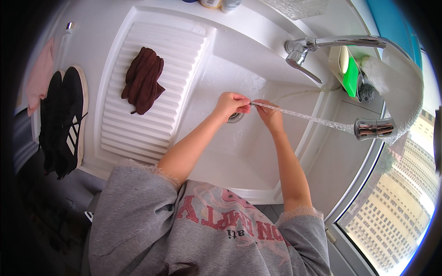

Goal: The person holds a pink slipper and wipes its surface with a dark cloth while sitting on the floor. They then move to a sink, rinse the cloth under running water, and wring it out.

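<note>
Water runs from the chrome faucet head (374,129) in a stream that reaches my hands over the white sink basin (241,155). My left hand (232,103) has its thumb and fingertips pinched together above the metal drain (236,118). Close by on the right, my right hand (270,115) is bent inwards at the stream. Something small and dark shows between the fingertips; what it is, and which hand holds it, I cannot tell. A wet-looking dark brown cloth (143,81) lies bunched on the ribbed washboard (155,138) left of the basin.
Black sneakers (70,117) and a pink cloth (40,77) lie at the far left, near a white tube (65,39). A faucet lever (305,67) juts over the basin. At the right are a green sponge (351,76), a steel scourer (366,92) and a window frame (361,183). Bottles (230,5) stand behind.
</note>
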A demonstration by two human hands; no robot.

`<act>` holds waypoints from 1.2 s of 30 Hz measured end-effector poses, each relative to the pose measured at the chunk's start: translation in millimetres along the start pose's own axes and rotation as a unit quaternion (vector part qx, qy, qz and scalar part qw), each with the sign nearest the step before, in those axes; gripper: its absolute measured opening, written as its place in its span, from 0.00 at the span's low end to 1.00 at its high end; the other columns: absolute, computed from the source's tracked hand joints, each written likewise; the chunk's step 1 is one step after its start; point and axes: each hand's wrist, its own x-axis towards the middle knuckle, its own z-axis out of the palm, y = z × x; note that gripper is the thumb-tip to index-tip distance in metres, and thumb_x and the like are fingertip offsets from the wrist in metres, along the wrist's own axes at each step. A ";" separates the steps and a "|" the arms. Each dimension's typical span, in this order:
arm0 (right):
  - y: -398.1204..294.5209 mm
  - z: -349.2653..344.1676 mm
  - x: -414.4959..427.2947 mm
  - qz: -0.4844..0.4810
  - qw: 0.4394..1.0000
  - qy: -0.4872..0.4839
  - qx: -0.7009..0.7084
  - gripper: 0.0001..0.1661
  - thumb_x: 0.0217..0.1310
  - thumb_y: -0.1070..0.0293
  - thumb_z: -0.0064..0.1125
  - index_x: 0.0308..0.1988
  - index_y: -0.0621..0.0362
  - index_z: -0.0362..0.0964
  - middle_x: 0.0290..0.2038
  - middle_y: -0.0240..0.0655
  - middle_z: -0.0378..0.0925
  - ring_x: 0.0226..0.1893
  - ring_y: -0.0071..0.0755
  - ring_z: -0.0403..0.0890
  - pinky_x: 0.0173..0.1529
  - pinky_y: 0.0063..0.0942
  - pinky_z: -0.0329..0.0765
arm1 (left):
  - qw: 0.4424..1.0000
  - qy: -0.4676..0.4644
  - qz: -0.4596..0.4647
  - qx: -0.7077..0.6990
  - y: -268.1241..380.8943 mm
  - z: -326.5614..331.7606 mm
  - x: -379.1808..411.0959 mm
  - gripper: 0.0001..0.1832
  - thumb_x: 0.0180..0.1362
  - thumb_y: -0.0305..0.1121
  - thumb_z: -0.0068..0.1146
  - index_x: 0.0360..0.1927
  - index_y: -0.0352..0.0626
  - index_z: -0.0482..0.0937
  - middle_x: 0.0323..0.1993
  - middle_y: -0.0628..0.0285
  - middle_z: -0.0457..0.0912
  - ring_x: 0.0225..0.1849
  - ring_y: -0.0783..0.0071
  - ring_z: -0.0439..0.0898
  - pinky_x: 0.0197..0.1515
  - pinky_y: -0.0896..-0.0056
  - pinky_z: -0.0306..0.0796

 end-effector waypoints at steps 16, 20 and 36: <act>-11.9 15.4 2.5 -0.062 0.988 0.050 -0.135 0.04 0.54 0.72 0.56 0.31 0.53 0.77 0.24 0.33 0.76 0.26 0.41 0.76 0.30 0.35 0.75 | 0.982 0.121 0.089 0.117 -5.2 9.1 -18.8 0.09 0.53 0.24 0.59 0.37 0.29 0.80 0.28 0.56 0.83 0.25 0.75 0.81 0.31 0.79 0.77; -18.3 17.5 1.0 -0.072 0.978 0.061 -0.188 0.11 0.48 0.75 0.62 0.36 0.51 0.80 0.29 0.32 0.80 0.28 0.38 0.80 0.29 0.30 0.77 | 0.934 0.181 0.200 0.234 -20.9 10.3 -19.7 0.05 0.52 0.24 0.59 0.32 0.35 0.80 0.24 0.58 0.81 0.24 0.70 0.80 0.27 0.69 0.71; -21.1 4.8 -1.1 -0.094 0.981 0.036 -0.163 0.11 0.48 0.75 0.60 0.35 0.49 0.79 0.28 0.32 0.78 0.28 0.36 0.79 0.29 0.31 0.75 | 0.972 0.048 0.159 0.164 -9.7 -2.1 -24.0 0.03 0.55 0.23 0.57 0.33 0.35 0.77 0.28 0.63 0.79 0.30 0.78 0.79 0.30 0.76 0.79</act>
